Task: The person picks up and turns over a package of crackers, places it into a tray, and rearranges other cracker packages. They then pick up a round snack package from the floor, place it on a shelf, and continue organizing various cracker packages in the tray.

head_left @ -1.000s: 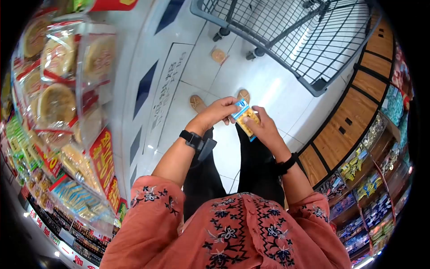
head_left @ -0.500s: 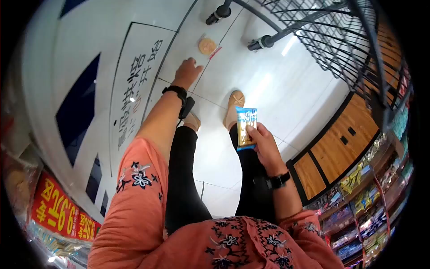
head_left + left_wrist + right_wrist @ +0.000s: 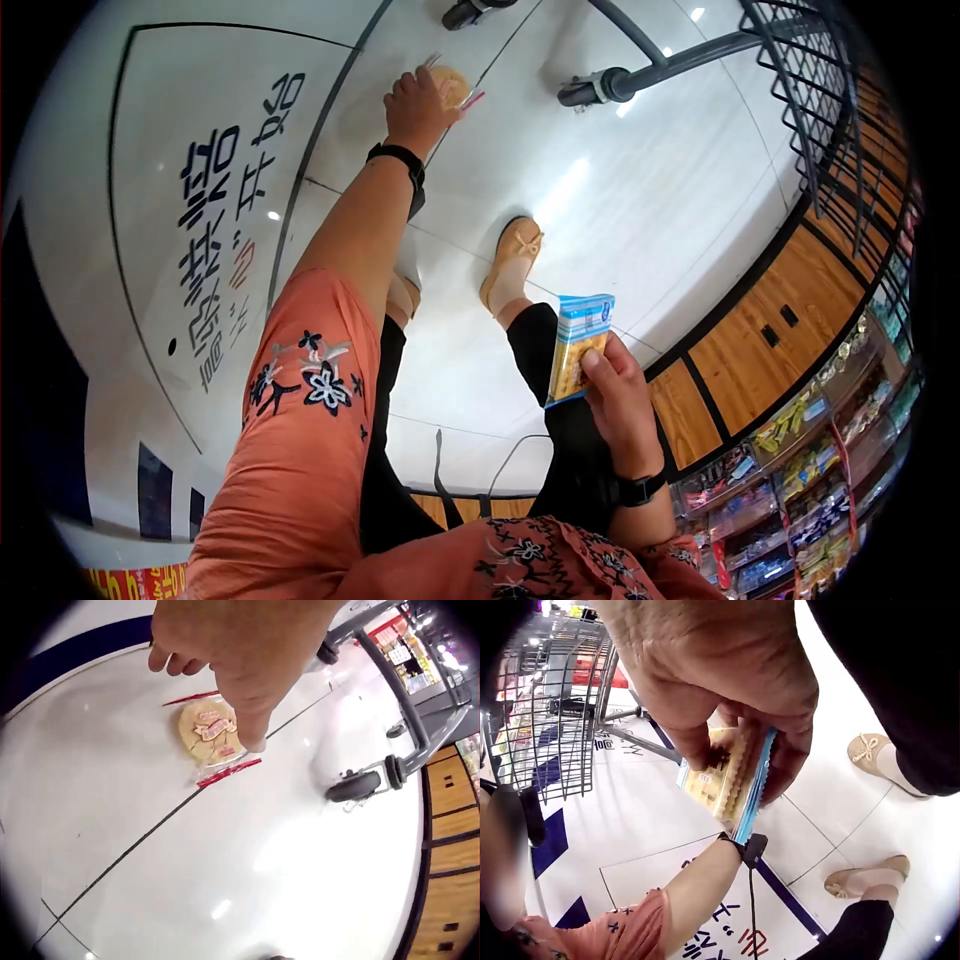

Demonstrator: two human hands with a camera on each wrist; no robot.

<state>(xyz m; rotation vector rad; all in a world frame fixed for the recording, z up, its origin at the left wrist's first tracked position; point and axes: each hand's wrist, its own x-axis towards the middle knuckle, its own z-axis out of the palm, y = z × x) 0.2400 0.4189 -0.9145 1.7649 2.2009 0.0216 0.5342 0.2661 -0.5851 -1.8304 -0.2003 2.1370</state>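
Note:
A round, flat baked cake in clear wrap with red ends (image 3: 206,735) lies on the floor. Over it reaches my left hand (image 3: 418,112), its thumb (image 3: 253,731) extended down along one side of the wrap and overlapping it in the left wrist view. The other fingers spread above the far side and partly hide the cake in the head view. My right hand (image 3: 622,400) grips a blue-and-yellow biscuit packet (image 3: 580,345) near my right thigh, thumb on the front and fingers behind. Crimped edges of the packet show in the right wrist view.
A wire shopping cart (image 3: 800,120) stands ahead to the right, with a caster wheel (image 3: 592,90) near the cake. Wooden cabinets (image 3: 775,330) and shelves of packaged goods (image 3: 790,500) run along the right. My shoe (image 3: 515,255) rests on the tiled floor.
My left hand let go of the biscuit packet and moved forward and down to the wrapped cake. The right hand keeps the packet and has shifted slightly right and back toward my body.

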